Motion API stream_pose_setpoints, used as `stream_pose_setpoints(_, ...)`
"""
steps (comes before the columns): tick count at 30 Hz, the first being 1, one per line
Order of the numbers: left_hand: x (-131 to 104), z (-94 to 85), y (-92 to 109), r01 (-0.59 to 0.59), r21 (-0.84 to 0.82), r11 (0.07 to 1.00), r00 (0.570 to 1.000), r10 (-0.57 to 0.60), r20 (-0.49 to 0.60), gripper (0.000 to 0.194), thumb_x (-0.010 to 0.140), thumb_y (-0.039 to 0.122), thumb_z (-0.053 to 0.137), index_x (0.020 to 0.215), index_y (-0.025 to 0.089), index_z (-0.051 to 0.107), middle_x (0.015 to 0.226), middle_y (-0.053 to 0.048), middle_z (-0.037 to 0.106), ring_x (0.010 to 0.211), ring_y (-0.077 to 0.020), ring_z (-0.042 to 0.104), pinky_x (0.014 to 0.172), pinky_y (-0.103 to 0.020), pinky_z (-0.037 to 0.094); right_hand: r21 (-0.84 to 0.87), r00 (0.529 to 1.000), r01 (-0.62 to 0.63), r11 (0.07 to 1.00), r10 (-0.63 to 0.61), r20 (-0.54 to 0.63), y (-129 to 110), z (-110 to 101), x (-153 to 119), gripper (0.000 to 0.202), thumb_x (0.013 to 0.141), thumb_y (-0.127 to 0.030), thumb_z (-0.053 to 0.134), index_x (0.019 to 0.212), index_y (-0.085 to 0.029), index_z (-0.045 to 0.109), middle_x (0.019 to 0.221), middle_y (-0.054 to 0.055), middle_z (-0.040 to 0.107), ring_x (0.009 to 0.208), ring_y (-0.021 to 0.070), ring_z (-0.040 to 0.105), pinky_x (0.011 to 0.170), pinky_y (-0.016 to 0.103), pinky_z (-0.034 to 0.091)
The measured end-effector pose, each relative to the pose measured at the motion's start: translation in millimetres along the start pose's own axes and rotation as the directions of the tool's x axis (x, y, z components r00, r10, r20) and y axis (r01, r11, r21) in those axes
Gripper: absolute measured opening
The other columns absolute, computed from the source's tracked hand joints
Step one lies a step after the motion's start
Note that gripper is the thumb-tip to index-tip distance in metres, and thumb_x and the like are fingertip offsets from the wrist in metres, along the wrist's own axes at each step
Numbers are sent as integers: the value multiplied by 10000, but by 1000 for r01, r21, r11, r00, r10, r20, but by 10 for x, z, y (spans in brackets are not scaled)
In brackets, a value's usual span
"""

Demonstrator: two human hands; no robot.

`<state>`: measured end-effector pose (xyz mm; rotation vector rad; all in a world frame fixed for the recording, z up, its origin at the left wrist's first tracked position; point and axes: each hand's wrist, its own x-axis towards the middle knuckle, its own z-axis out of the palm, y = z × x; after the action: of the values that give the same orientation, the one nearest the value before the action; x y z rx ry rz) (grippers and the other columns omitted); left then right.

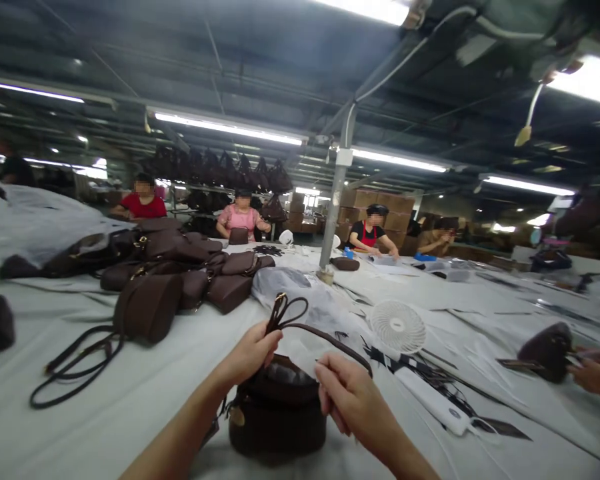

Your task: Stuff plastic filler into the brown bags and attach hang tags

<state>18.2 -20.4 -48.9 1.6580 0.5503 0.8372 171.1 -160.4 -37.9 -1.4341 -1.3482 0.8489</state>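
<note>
A bag-making workshop on a factory scale. Several people (240, 220) work around a broad, pale worktop (200, 347) heaped with dark brown bags (153, 303), under long tube lights (227, 129). Behind are a row of hanging bags (220, 171) and stacked boxes (401, 205), probably cardboard, though blurred.

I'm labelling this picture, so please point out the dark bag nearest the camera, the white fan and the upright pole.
Dark bag (279, 425): head view, on the side facing the camera.
White fan (399, 327): head view, on its round grille.
Pole (335, 217): head view, partway up its shaft.
</note>
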Motion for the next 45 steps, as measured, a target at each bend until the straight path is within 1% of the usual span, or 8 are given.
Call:
stream_pose_setpoints(5,-58,-13,11,-195,174,965,981,194,23,325,854,283,485,1151,159,526,708,10,568,625,-147,521,581,-252,429,-95,985,32,995,-47,-166,36,360,575,265,772,-417,479,618,-202,491,402,-48,504,275,69,379,297,187,231)
stream_pose_setpoints(9,-62,-110,-2,-280,305,910,960,263,97,640,859,283,500,1460,172,310,1050,-94,660,958,-228,594,854,-327,452,328,1000,17,944,-15,-10,69,438,720,235,676,-389,560,596,-176,503,461,-69,443,347,32,282,340,181,166)
stream_pose_setpoints(13,-31,-172,4,-241,509,826,968,168,185,718,871,289,477,1516,160,190,1006,-125,689,868,-255,626,804,-351,450,431,990,-78,899,19,140,79,464,685,360,707,-494,634,658,-152,531,539,-59,448,410,27,276,376,174,135)
stream_pose_setpoints(18,-1,-68,5,-251,576,778,967,225,117,729,857,244,461,1519,157,169,927,-106,671,780,-236,607,717,-323,427,478,989,-24,878,90,-116,99,569,803,527,640,-635,706,592,-211,397,420,-127,267,361,24,154,364,200,71)
stream_pose_setpoints(23,-40,24,-90,-216,249,944,953,259,-158,815,830,281,535,1515,126,123,793,-26,631,712,-200,578,709,-308,457,582,979,-8,813,126,-161,87,619,882,517,592,-621,733,590,-196,439,437,-123,266,372,22,163,374,196,94)
stream_pose_setpoints(27,-13,46,-174,-274,106,956,928,292,-231,424,872,342,510,1247,151,561,1028,-83,664,987,-227,596,920,-331,446,535,975,-75,841,173,-136,101,653,923,564,553,-666,738,557,-195,426,445,-104,313,362,16,183,367,194,88)
stream_pose_setpoints(30,28,46,-192,-299,116,947,910,320,-263,236,890,345,492,965,168,629,949,-54,667,926,-210,597,864,-307,458,487,978,-91,869,170,-122,112,669,950,598,573,-731,692,546,-200,420,439,-99,309,351,17,188,358,193,85)
stream_pose_setpoints(45,-18,-46,-77,-240,357,903,962,269,-35,92,843,208,468,916,180,517,793,-3,600,729,-170,562,661,-257,399,544,986,-81,835,148,-81,141,498,950,728,689,-781,581,1109,-186,557,480,-91,432,347,28,205,359,151,97)
